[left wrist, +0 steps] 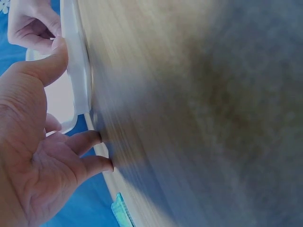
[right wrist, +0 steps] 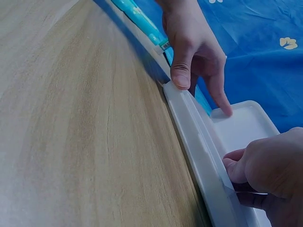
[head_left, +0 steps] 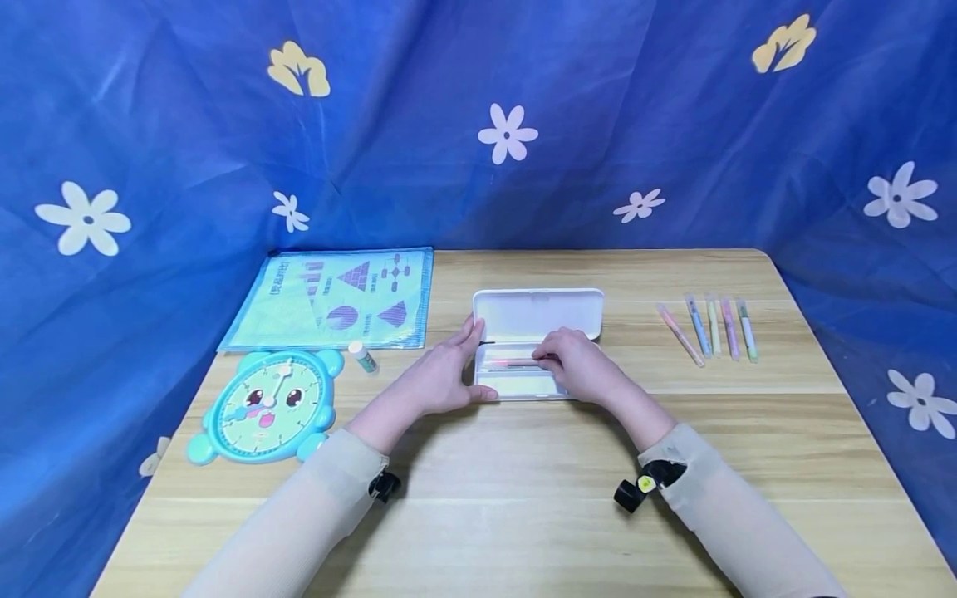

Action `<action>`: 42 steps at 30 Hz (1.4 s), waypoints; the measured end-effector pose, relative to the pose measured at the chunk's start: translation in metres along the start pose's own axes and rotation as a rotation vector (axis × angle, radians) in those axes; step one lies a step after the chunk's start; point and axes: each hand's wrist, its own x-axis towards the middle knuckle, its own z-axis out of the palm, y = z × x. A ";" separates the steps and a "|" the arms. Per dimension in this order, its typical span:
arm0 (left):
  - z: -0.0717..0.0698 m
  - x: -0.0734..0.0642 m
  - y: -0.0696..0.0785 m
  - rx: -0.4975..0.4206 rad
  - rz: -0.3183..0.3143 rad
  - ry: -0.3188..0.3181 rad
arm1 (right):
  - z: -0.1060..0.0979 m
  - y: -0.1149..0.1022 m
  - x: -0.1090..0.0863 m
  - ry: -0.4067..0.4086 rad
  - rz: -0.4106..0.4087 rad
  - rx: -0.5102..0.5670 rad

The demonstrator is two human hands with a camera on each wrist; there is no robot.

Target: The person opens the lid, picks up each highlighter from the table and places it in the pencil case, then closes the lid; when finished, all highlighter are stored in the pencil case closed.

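Note:
A white pencil case lies on the table with its lid raised at the back. My left hand spans its left end, thumb pressing the front corner and a finger against the lid; the other fingers are spread behind, as the left wrist view shows. My right hand reaches into the case with curled fingers, thumb and fingertips pinched together. A slim pen with a pinkish part lies lengthwise in the case, its right end running under these fingertips. In the right wrist view the right hand hides what it pinches.
Several pastel highlighters lie in a loose row on the right. To the left are a blue toy clock, a glue stick and a zip folder with printed charts. Blue flowered cloth hangs behind the table.

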 end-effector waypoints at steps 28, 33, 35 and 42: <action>0.001 0.000 -0.001 -0.004 -0.019 0.000 | -0.049 0.020 -0.035 0.206 0.058 0.243; 0.002 0.000 -0.002 -0.012 -0.020 -0.003 | -0.064 0.030 -0.047 0.268 0.081 0.229; 0.002 0.000 -0.002 -0.014 -0.022 -0.007 | -0.070 0.035 -0.052 0.299 0.096 0.213; 0.002 0.000 -0.002 -0.013 -0.023 -0.002 | -0.086 0.052 -0.068 0.370 0.161 0.182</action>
